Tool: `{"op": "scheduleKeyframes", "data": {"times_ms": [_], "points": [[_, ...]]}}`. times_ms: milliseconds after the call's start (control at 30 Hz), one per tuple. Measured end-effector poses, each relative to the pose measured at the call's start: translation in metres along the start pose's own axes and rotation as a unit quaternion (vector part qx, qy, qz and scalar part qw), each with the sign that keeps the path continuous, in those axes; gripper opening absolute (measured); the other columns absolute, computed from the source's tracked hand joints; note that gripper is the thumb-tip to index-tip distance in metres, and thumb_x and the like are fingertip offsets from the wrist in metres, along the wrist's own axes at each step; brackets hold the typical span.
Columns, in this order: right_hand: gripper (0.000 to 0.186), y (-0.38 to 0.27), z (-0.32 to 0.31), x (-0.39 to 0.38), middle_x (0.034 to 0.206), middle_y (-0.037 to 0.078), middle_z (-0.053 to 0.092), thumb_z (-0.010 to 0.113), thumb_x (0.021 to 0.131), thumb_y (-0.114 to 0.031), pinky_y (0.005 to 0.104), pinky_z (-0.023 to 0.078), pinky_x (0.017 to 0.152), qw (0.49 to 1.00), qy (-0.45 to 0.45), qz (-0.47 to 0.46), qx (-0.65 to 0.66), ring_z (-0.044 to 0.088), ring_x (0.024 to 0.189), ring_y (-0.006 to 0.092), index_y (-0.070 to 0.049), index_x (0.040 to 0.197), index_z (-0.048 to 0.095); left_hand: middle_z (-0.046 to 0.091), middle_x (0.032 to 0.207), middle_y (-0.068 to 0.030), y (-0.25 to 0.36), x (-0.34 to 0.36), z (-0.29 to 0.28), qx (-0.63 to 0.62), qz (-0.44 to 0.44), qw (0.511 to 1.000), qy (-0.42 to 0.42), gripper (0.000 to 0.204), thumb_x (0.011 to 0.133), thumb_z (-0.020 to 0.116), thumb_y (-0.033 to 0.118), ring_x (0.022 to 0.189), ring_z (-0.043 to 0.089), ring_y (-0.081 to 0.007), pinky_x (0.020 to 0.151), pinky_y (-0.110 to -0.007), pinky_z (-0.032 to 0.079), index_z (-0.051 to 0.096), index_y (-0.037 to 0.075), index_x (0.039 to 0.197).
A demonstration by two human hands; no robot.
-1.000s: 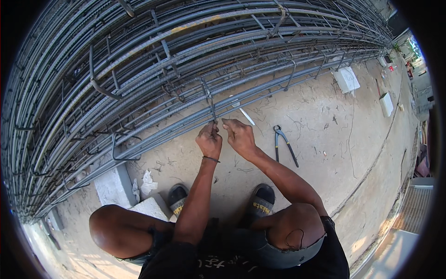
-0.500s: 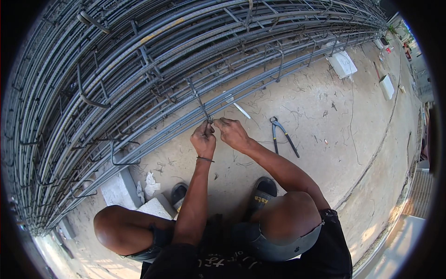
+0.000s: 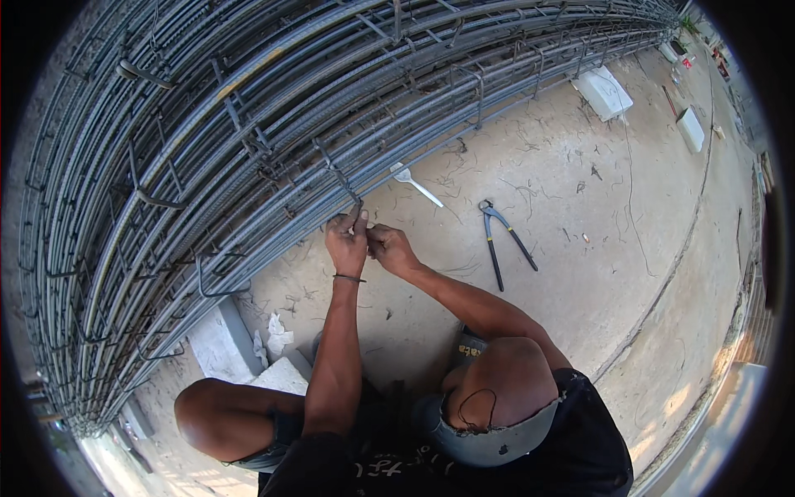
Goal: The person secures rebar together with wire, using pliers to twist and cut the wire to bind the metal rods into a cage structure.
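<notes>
My left hand [image 3: 346,247], a dark band at its wrist, is closed in a pinch just below the lower end of a steel stirrup [image 3: 338,176] on the near edge of the rebar cage [image 3: 273,217]. Close beside it on the right, my right hand [image 3: 392,248] has its fingers curled together. What either hand pinches is too small or hidden to make out. On the ground to the right lie pincers [image 3: 489,222] with dark, yellow-marked handles, their legs spread. A white plastic spoon [image 3: 421,189] lies between the pincers and the bars.
Stacked rebar cages [image 3: 166,132] fill the left and far side, with stirrups jutting out. White blocks [image 3: 603,91] prop the bars at the far right; another block [image 3: 222,341] is at the near left, by crumpled white scraps [image 3: 279,334]. Wire bits litter the concrete floor [image 3: 563,298].
Both hands have shifted slightly left and down in the picture, and the right hand's fingers have curled in more. The view has moved a little; pincers and spoon lie as before.
</notes>
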State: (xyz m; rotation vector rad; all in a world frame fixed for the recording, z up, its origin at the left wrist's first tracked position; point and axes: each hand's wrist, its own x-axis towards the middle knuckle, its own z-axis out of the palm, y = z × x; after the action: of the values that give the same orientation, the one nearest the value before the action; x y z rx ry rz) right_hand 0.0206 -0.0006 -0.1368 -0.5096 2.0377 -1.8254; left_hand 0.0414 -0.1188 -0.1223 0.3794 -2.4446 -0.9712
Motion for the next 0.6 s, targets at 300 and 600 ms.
{"op": "scheduleKeyframes", "data": {"times_ms": [300,600], "points": [[0.020,-0.037,-0.039,0.003,0.086,0.018,0.067,0.064,0.087,-0.016,0.0351,0.052,0.067,0.974,-0.044,0.026,-0.221,0.067,0.077,0.0278,0.001,0.097,0.065,0.061,0.066,-0.0022,-0.002,0.008,0.008,-0.296,-0.156,0.942,-0.003,0.014,0.080,0.073,0.009,0.056,0.050,-0.0073,0.053,-0.023,0.040,0.065,-0.001,0.075],[0.018,-0.034,-0.057,0.026,0.083,0.019,0.061,0.063,0.084,-0.013,0.0387,0.050,0.069,0.966,-0.052,-0.107,-0.231,0.060,0.075,0.0367,0.001,0.096,0.062,0.057,0.057,-0.0006,-0.001,0.007,0.011,-0.382,-0.191,0.901,-0.076,0.021,0.083,0.071,0.014,0.048,0.046,-0.0048,0.045,-0.020,0.034,0.061,0.004,0.068]]}}
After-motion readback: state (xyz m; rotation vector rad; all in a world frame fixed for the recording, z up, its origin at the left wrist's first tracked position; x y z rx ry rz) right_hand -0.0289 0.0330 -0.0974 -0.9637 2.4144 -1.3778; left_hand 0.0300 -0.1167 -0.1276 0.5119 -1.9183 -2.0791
